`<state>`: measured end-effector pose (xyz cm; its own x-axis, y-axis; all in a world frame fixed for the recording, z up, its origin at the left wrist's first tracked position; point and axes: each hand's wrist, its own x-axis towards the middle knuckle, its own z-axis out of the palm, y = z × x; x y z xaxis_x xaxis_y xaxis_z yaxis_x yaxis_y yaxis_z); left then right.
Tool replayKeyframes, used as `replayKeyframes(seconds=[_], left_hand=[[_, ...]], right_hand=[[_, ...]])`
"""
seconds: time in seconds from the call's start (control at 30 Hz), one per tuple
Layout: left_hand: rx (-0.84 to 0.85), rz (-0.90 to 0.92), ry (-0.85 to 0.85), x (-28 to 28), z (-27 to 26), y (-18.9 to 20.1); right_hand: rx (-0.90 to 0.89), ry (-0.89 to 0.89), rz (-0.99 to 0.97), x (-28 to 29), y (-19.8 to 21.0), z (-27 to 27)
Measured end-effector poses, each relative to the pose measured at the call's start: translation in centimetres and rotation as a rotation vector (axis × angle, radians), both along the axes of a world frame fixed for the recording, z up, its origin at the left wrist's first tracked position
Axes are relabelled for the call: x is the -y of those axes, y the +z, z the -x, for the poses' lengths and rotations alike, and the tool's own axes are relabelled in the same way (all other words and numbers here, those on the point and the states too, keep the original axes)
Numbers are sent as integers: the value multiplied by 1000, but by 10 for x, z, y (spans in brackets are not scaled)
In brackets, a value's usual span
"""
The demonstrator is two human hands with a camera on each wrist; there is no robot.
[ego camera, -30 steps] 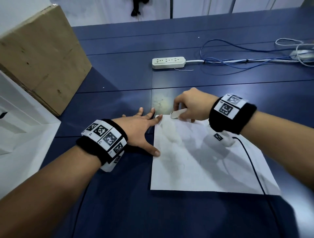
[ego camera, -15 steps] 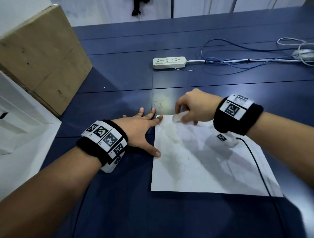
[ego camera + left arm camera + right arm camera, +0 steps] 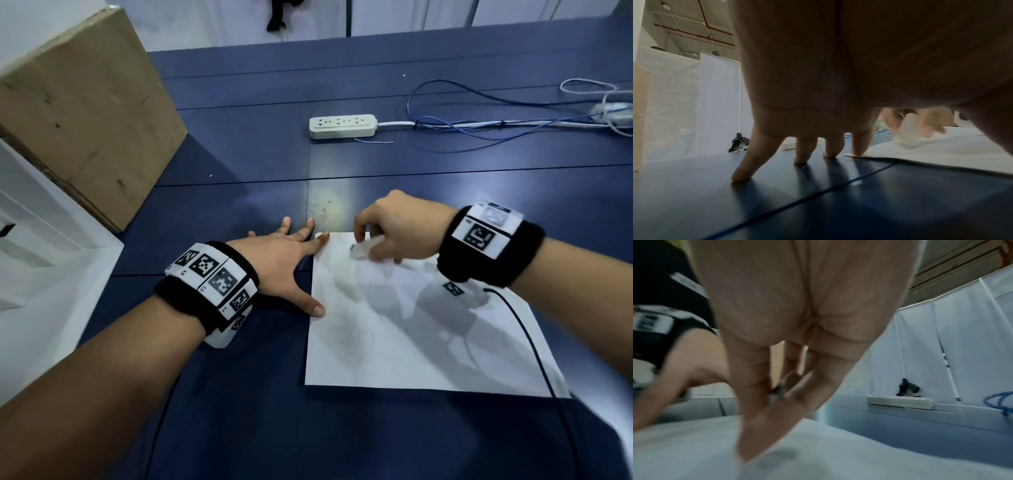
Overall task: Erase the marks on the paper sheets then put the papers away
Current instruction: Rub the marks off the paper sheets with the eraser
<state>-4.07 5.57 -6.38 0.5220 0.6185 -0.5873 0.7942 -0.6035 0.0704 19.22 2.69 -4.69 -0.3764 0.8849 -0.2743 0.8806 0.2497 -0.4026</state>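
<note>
While the left hand lies flat with fingers spread, its pointer and thumb press the left edge of the paper on the blue table. At the paper's far edge, the right hand pinches a white eraser and holds it down on the sheet.

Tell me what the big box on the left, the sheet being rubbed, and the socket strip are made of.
Box: looks like corrugated cardboard, matte brown with scuffs and dark specks. Sheet: thin white paper, matte, lying flat with faint grey smudges. Socket strip: probably moulded plastic, off-white, smooth with a slight sheen and rounded edges. Table: dark blue panels with a dull gloss; material unclear.
</note>
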Motion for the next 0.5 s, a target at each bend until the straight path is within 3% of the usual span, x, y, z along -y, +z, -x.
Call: replayKeyframes(seconds=[0.13,0.33,0.4,0.5], left_hand=[[-4,0,-3,-1,0,0],[5,6,-1,0,0,0],[3,1,0,1,0,1],[-6,-5,2,2,-2,3]], right_hand=[[38,205,249,26,10,12],[33,-67,-39,-12,5,2],[13,-46,-29,-8,4,1],[-2,121,173,21,11,8]])
